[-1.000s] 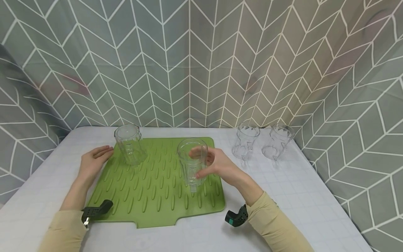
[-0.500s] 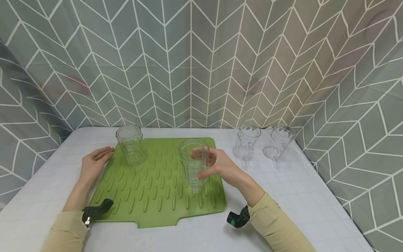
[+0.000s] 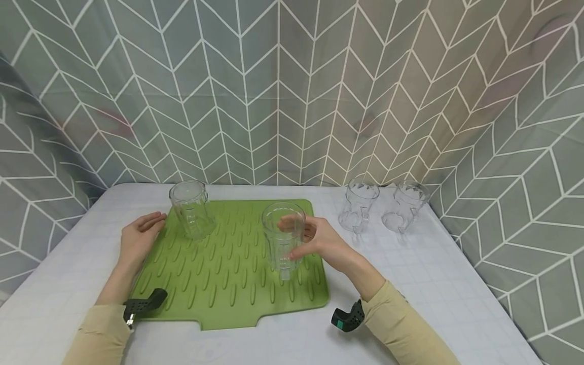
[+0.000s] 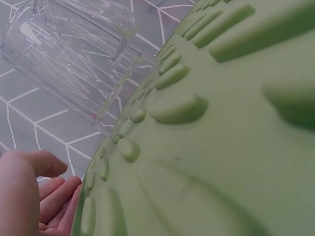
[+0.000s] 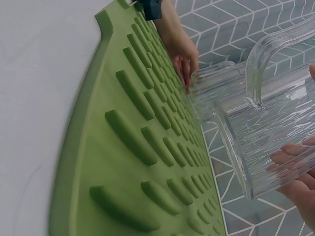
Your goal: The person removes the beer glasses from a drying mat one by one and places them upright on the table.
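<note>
My right hand (image 3: 321,242) grips a clear mug (image 3: 284,233) from its right side, thumb in front and fingers behind. The right wrist view shows that mug (image 5: 266,128) with a gap between its near end and the green ridged mat (image 5: 133,147). Near the back left corner of the mat (image 3: 223,279) stands a second clear mug (image 3: 189,210). Beside the mat's left edge rests my left hand (image 3: 139,235), holding nothing, its fingers loosely bent in the left wrist view. Whether those fingertips touch the mat cannot be told.
Two more clear mugs, one (image 3: 358,205) left of the other (image 3: 403,205), stand on the white tablecloth (image 3: 410,284) at the back right. A patterned curtain (image 3: 274,101) hangs behind the table and along its sides.
</note>
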Demonstrator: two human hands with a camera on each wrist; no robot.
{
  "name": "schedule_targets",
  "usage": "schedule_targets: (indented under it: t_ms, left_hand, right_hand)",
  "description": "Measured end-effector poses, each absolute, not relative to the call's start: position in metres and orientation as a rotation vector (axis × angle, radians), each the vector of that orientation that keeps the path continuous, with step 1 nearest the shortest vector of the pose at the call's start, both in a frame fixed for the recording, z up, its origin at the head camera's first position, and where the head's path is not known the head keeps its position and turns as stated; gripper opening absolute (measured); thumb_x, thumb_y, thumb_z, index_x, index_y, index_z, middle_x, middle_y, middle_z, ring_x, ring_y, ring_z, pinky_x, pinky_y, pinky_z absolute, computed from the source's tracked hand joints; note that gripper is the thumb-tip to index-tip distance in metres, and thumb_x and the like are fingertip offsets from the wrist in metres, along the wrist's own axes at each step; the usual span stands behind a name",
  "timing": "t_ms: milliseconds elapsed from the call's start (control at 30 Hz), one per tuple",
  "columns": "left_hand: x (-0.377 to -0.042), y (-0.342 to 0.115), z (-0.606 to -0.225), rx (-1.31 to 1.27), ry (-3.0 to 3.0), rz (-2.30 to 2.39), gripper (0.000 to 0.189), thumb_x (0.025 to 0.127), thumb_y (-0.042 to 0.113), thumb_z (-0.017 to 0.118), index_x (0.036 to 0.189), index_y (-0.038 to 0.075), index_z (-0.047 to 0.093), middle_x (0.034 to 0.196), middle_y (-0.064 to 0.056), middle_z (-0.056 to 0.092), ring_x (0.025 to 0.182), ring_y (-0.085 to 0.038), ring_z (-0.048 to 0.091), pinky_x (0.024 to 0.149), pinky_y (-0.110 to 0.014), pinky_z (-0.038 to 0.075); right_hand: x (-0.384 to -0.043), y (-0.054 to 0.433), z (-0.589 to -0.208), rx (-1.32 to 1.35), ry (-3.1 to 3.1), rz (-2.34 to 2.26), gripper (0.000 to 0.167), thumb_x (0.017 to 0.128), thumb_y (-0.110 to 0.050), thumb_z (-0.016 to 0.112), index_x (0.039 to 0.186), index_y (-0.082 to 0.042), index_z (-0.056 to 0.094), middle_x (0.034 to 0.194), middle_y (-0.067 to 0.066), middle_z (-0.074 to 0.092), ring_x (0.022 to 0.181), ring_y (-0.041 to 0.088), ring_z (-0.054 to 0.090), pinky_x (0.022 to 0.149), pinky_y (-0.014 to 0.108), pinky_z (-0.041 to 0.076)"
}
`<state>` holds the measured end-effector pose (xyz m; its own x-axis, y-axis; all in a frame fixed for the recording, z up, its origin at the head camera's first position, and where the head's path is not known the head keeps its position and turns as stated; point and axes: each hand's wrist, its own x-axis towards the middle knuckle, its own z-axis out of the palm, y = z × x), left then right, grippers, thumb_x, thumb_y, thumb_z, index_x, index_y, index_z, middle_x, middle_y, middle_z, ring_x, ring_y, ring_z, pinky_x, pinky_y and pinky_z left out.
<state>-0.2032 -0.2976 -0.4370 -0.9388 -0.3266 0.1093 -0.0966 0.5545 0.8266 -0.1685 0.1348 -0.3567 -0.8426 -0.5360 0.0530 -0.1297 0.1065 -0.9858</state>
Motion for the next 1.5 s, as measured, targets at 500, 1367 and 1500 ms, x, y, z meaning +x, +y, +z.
schedule_targets:
  t_ms: [500, 1367, 1500]
  left_hand:
    - [-0.204, -0.299, -0.440, 0.360, -2.526, -1.327, 0.051, 0.104, 0.036, 0.050, 0.143, 0.003, 0.052, 0.140, -0.018, 0.058, 0.120, -0.018, 0.061, 0.081, -0.003, 0.048]
    - [-0.205, -0.297, -0.439, 0.399, -2.527, -1.322, 0.051, 0.104, 0.037, 0.050, 0.142, 0.004, 0.053, 0.140, -0.017, 0.059, 0.125, -0.026, 0.059, 0.083, -0.004, 0.049]
    - [-0.206, -0.296, -0.440, 0.393, -2.517, -1.336, 0.050, 0.104, 0.036, 0.051, 0.142, 0.003, 0.053, 0.139, -0.017, 0.060, 0.126, -0.029, 0.058, 0.081, -0.002, 0.047]
  right_hand:
    - [-0.167, 0.151, -0.366, -0.657, 2.109, -1.857, 0.070, 0.069, 0.002, 0.082, 0.135, -0.007, 0.059, 0.139, 0.019, 0.059, 0.127, 0.024, 0.057, 0.106, 0.039, 0.047]
    - [-0.165, 0.223, -0.382, -0.604, 2.116, -1.907, 0.074, 0.069, 0.005, 0.078, 0.139, 0.001, 0.053, 0.140, 0.014, 0.060, 0.131, 0.022, 0.055, 0.113, 0.031, 0.038]
    - [-0.162, 0.240, -0.387, -0.644, 2.106, -1.897, 0.073, 0.071, 0.007, 0.076, 0.140, 0.001, 0.051, 0.141, 0.011, 0.060, 0.130, 0.017, 0.055, 0.111, 0.024, 0.041]
